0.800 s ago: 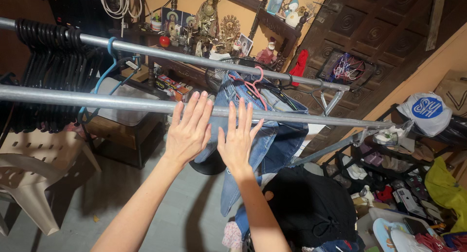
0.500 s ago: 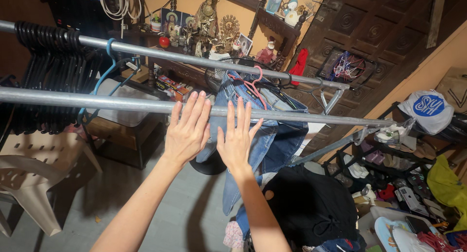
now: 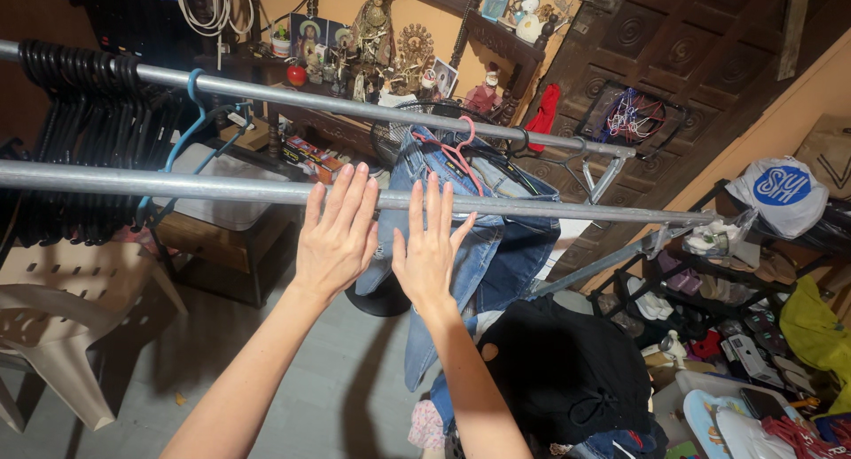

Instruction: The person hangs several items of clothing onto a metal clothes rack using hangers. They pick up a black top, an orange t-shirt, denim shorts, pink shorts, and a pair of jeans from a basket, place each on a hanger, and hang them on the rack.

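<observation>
My left hand (image 3: pixel 337 237) and my right hand (image 3: pixel 429 246) are raised side by side, palms away from me, fingers spread and empty. Both sit just in front of the near metal rail (image 3: pixel 177 182) of a clothes rack, fingertips overlapping it in view. Behind the hands blue jeans (image 3: pixel 483 246) hang on a pink hanger (image 3: pixel 456 153) from the far rail (image 3: pixel 292 95). Whether the fingers touch the near rail I cannot tell.
Several black hangers (image 3: pixel 80 140) and a blue hanger (image 3: pixel 191 122) hang at the left. A beige plastic chair (image 3: pixel 62 317) stands lower left. A black garment (image 3: pixel 567 370) tops a clothes pile lower right, by a shoe rack (image 3: pixel 709 290). A shelf of figurines (image 3: pixel 381 51) lines the back wall.
Both hands have shifted very slightly left and up with the view; they stay spread and empty. Nothing else has moved.
</observation>
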